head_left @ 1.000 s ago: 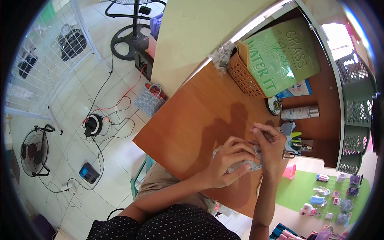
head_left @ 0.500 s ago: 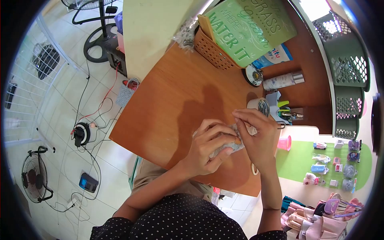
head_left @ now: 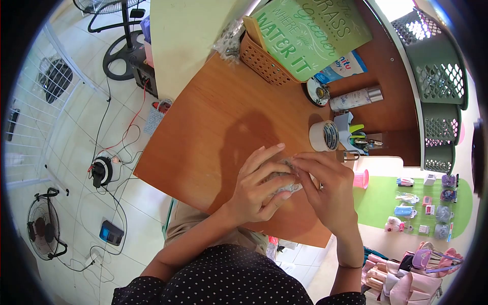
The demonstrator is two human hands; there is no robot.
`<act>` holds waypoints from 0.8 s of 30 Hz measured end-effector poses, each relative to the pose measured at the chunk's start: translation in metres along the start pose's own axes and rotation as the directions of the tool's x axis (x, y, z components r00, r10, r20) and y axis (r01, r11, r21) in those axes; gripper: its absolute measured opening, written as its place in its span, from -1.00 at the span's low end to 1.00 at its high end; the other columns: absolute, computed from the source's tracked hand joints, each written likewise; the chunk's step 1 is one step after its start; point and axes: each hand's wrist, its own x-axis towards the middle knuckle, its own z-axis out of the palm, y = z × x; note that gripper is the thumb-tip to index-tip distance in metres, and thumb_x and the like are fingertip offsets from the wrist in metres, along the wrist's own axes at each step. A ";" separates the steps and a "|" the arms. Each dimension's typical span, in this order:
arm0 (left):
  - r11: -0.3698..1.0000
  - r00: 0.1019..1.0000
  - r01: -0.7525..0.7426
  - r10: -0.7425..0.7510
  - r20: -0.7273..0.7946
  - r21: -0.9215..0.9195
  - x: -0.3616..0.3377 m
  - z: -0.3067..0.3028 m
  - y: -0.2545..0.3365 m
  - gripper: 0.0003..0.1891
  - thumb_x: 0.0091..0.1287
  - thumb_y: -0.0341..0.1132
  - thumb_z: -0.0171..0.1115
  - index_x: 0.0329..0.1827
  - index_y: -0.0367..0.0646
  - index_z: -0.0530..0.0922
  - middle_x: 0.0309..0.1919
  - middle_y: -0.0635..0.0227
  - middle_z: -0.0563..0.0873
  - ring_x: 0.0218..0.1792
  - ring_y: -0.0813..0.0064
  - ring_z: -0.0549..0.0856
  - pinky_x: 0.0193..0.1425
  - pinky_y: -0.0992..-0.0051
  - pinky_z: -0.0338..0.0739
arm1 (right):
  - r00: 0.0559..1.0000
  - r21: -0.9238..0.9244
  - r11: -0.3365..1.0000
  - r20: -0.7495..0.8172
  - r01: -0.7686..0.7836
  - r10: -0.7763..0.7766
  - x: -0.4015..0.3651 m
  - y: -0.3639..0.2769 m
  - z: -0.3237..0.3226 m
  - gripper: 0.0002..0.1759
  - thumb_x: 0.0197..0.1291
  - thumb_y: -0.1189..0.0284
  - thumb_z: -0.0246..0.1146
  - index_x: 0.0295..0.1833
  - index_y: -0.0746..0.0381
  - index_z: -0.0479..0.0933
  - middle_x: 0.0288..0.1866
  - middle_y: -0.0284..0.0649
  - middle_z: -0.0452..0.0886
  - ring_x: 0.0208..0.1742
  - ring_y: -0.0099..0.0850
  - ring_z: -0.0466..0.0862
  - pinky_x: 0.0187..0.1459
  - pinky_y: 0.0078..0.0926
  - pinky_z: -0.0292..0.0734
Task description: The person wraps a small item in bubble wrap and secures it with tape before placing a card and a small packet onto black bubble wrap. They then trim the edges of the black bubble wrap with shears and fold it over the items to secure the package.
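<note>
A small bundle in clear, crinkled plastic wrap (head_left: 291,187) is held above the wooden desk (head_left: 188,132). My left hand (head_left: 258,185) is closed around it, thumb below and fingers over the top. At the bundle's upper right end, the fingertips of my right hand (head_left: 328,190) pinch the edge of the plastic. What lies inside the wrap is mostly hidden by my fingers. Just beyond my right hand, a roll of tape (head_left: 316,136) stands on the desk.
At the back of the desk are a brown basket (head_left: 264,61), a green sign (head_left: 300,38), a spray can (head_left: 356,98) and a pen holder (head_left: 345,129). A pink cup (head_left: 361,179) is at the right. Cables and a fan (head_left: 44,223) are on the floor at left.
My right hand has moved slightly down and left, closer to my left hand. Its fingertips now meet the plastic on the bundle. My left index finger has lifted and straightened.
</note>
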 end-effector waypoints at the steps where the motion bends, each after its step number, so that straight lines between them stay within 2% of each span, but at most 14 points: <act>1: 1.000 1.000 0.001 -0.001 0.000 0.000 0.000 0.000 0.000 -0.84 0.12 -0.28 0.22 -0.30 -0.13 0.66 -0.21 0.33 0.65 0.23 0.09 0.43 0.28 0.06 0.25 | 1.000 0.001 1.000 -0.009 0.004 -0.004 -0.001 -0.002 0.000 -0.77 -0.03 0.69 0.22 -0.18 0.35 0.57 -0.20 -0.12 0.61 -0.21 -0.18 0.62 -0.21 -0.33 0.54; 3: 1.000 1.000 0.005 -0.005 0.004 -0.013 0.000 0.000 0.000 -0.84 0.13 -0.28 0.22 -0.29 -0.11 0.66 -0.21 0.33 0.65 0.25 0.09 0.42 0.31 0.01 0.19 | 1.000 0.004 1.000 -0.016 0.009 -0.009 -0.003 -0.002 0.000 -0.77 -0.03 0.70 0.22 -0.18 0.36 0.56 -0.19 -0.13 0.61 -0.21 -0.18 0.62 -0.20 -0.32 0.54; 9: 0.999 1.000 -0.023 0.023 0.005 -0.026 0.002 -0.004 -0.001 -0.84 0.12 -0.29 0.25 -0.28 -0.13 0.66 -0.18 0.30 0.63 0.24 0.09 0.43 0.28 0.00 0.24 | 0.999 -0.024 0.999 -0.013 0.049 -0.049 -0.003 -0.006 0.003 -0.74 -0.09 0.74 0.22 -0.20 0.36 0.57 -0.21 -0.09 0.61 -0.19 -0.16 0.62 -0.17 -0.32 0.54; 10: 1.000 1.000 -0.004 0.004 -0.008 0.025 0.001 -0.004 -0.002 -0.84 0.12 -0.29 0.25 -0.28 -0.13 0.66 -0.18 0.30 0.63 0.24 0.09 0.43 0.28 0.00 0.24 | 0.998 -0.068 0.996 -0.027 0.057 -0.059 -0.005 -0.005 0.004 -0.73 -0.10 0.75 0.22 -0.20 0.37 0.58 -0.21 -0.08 0.61 -0.18 -0.15 0.62 -0.16 -0.31 0.54; 12: 0.991 0.997 -0.046 0.037 -0.067 -0.130 -0.001 0.001 -0.004 -0.84 0.11 -0.34 0.23 -0.26 -0.16 0.64 -0.19 0.29 0.61 0.20 0.06 0.47 0.24 0.10 0.29 | 0.998 -0.118 0.992 -0.026 0.050 -0.053 -0.007 -0.006 0.004 -0.73 -0.11 0.77 0.21 -0.20 0.40 0.58 -0.18 -0.07 0.62 -0.13 -0.13 0.62 -0.11 -0.31 0.55; 13: 0.996 0.996 -0.030 0.024 -0.082 -0.082 -0.002 0.000 -0.003 -0.84 0.11 -0.34 0.23 -0.26 -0.16 0.64 -0.19 0.29 0.61 0.20 0.06 0.47 0.24 0.10 0.29 | 0.997 -0.134 0.989 -0.022 0.065 -0.069 -0.007 -0.005 0.004 -0.74 -0.10 0.77 0.21 -0.20 0.40 0.59 -0.18 -0.08 0.62 -0.10 -0.13 0.62 -0.08 -0.31 0.55; 15: 0.976 0.999 -0.003 -0.009 -0.053 -0.219 -0.003 0.003 0.000 -0.81 0.06 -0.45 0.27 -0.23 -0.19 0.61 -0.18 0.26 0.57 0.16 0.08 0.51 0.13 0.16 0.42 | 0.995 -0.134 0.986 -0.010 0.102 -0.104 -0.009 -0.004 0.005 -0.74 -0.08 0.77 0.20 -0.20 0.39 0.59 -0.17 -0.08 0.62 -0.07 -0.13 0.62 -0.05 -0.31 0.55; 18: 0.970 0.992 -0.070 0.043 -0.121 -0.231 -0.002 0.010 -0.004 -0.80 0.07 -0.48 0.27 -0.22 -0.23 0.59 -0.19 0.23 0.55 0.09 0.12 0.55 0.07 0.20 0.48 | 0.998 -0.171 0.983 -0.008 0.065 -0.068 -0.011 -0.005 0.003 -0.75 -0.04 0.77 0.21 -0.19 0.39 0.60 -0.17 -0.09 0.63 -0.02 -0.15 0.61 0.00 -0.31 0.53; 24: 0.965 0.992 -0.076 0.049 -0.114 -0.250 -0.004 0.012 -0.005 -0.79 0.08 -0.47 0.27 -0.20 -0.28 0.58 -0.17 0.21 0.56 0.01 0.15 0.58 0.04 0.24 0.51 | 0.997 -0.225 0.971 0.017 0.083 -0.081 -0.016 -0.008 0.001 -0.76 0.01 0.73 0.21 -0.15 0.38 0.61 -0.15 -0.10 0.64 0.04 -0.16 0.60 0.03 -0.30 0.52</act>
